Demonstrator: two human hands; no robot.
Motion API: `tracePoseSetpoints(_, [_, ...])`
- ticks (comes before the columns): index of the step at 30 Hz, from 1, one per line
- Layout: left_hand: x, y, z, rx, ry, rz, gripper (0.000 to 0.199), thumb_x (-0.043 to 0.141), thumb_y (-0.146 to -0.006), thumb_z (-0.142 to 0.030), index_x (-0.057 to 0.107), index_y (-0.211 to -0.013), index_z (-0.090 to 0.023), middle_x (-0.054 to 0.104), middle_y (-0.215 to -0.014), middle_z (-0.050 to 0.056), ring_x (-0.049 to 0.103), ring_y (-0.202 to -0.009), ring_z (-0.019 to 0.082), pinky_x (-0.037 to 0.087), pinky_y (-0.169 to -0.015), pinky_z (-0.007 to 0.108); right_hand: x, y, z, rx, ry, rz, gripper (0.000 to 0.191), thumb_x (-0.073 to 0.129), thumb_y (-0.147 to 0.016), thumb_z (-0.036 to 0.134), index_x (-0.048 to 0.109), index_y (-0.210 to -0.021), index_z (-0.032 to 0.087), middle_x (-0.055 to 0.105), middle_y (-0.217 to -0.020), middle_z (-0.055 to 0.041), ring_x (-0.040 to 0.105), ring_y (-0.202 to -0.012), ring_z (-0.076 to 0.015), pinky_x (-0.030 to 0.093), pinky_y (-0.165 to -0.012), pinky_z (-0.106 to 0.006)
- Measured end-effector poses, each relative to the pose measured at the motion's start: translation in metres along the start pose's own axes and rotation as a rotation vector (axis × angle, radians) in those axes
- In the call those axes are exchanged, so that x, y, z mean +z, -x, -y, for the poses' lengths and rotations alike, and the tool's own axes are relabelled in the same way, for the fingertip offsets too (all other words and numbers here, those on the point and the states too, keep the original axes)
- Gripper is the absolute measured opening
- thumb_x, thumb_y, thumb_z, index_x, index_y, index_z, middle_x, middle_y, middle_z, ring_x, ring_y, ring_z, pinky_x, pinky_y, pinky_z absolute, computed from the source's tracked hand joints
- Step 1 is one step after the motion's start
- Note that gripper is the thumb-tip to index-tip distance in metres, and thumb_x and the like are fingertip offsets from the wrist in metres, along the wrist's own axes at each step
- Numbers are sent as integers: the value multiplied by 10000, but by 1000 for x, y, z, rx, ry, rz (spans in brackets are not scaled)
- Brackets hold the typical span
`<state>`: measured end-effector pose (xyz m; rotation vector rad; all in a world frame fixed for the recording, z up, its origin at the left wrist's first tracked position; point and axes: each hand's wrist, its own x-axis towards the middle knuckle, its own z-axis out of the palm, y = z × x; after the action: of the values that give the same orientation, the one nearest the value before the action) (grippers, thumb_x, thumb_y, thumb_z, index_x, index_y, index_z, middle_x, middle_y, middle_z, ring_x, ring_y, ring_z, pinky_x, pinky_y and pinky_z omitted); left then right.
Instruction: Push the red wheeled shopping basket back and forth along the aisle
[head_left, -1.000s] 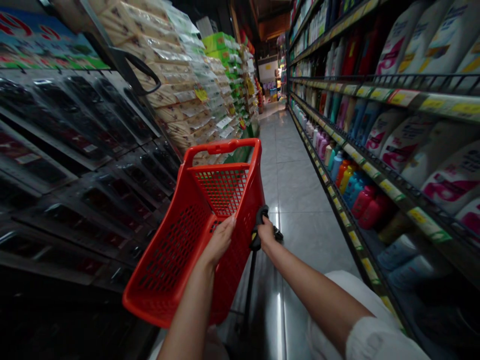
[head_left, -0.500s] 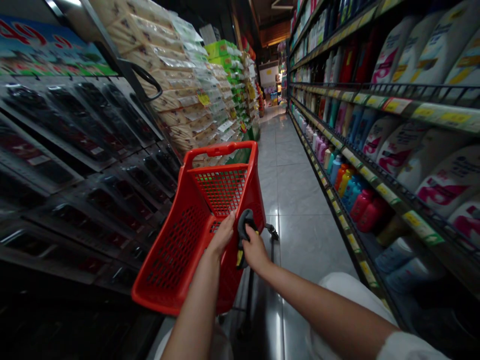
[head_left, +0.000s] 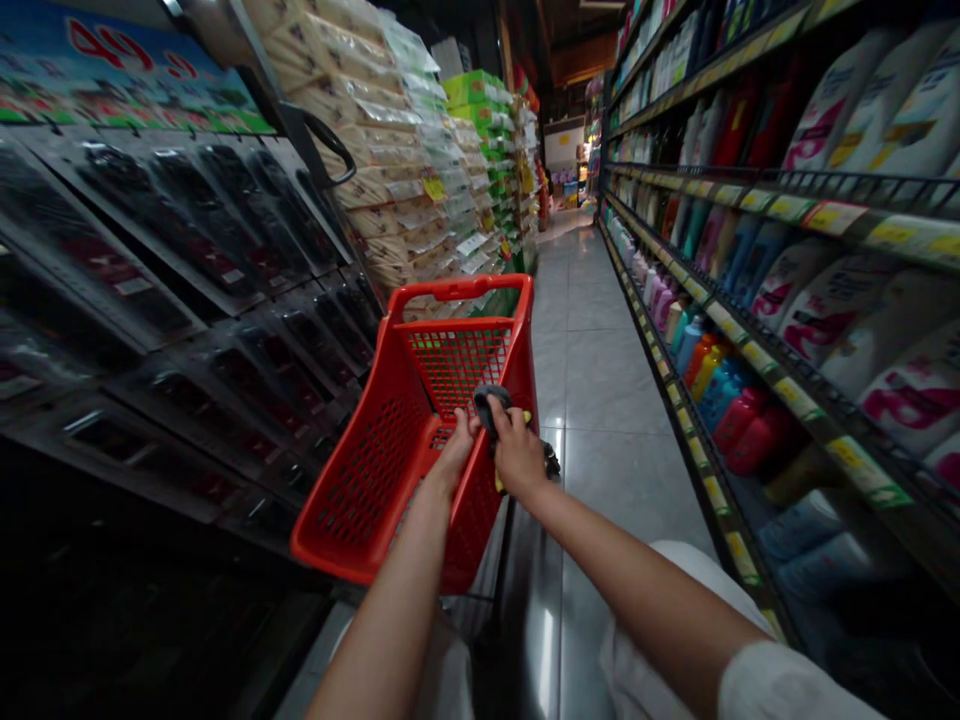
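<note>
A dark grey handle with yellow trim (head_left: 491,405) is gripped by the right hand (head_left: 517,455), fingers curled over it. The near rim of the red perforated plastic shopping basket (head_left: 420,400) is clasped by the left hand (head_left: 456,452). Both forearms are extended forward above the glossy grey tiled floor (head_left: 600,380).

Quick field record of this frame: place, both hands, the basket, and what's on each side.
place: shop aisle with a tiled floor
left hand: on the near rim of the red basket
right hand: closed on the dark handle grip
basket contents: none visible
left side: hanging dark blister packs, stacked wrapped packs beyond
right side: shelves of bottles, yellow price tags
</note>
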<state>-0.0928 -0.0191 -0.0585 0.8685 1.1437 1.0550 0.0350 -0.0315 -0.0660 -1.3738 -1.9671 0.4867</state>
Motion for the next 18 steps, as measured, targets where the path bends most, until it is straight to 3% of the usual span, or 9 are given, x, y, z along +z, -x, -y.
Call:
tracePoseSetpoints(4, [1,4,-2,-109,56,-102,844,179,-888,-748,659,-1245,-154,751,-1078,112,666,-1094,275,503,-980,375,4,28,4,-87,4,62,718,422,-866,91,306,-1515,375,521,-1230,-90,641,-832,-179,527,-752,-299])
tracePoseSetpoints(7, [6,7,-2,-65,66,-69,788,177,-914,-710,625,-1303,-190,754,-1072,90,695,-1015,257,527,-933,368,0,6,-2,34,-152,-30,679,421,-853,90,399,-1467,378,526,-1131,-51,621,-865,-163,502,-773,-264])
tracePoseSetpoints(11, [10,9,-1,-7,77,-17,780,151,-917,-703,599,-1342,-227,755,-1071,81,709,-947,239,539,-881,348,4,-13,-7,211,-385,-189,572,384,-836,80,558,-1349,265,520,-990,-47,580,-949,-179,475,-845,-266])
tracePoseSetpoints(16, [7,7,-2,-20,92,-59,786,151,-921,-699,630,-1299,-205,761,-1035,80,688,-1025,242,501,-960,352,11,32,3,120,-423,-35,481,450,-848,153,589,-1299,246,561,-1001,-53,596,-921,-190,473,-806,-267])
tracePoseSetpoints(18, [6,7,-1,-6,72,-59,784,205,-902,-728,639,-1287,-201,753,-1066,84,685,-1029,243,489,-978,349,7,37,3,102,-423,15,451,475,-858,182,596,-1287,253,584,-1015,-52,604,-918,-191,473,-798,-268])
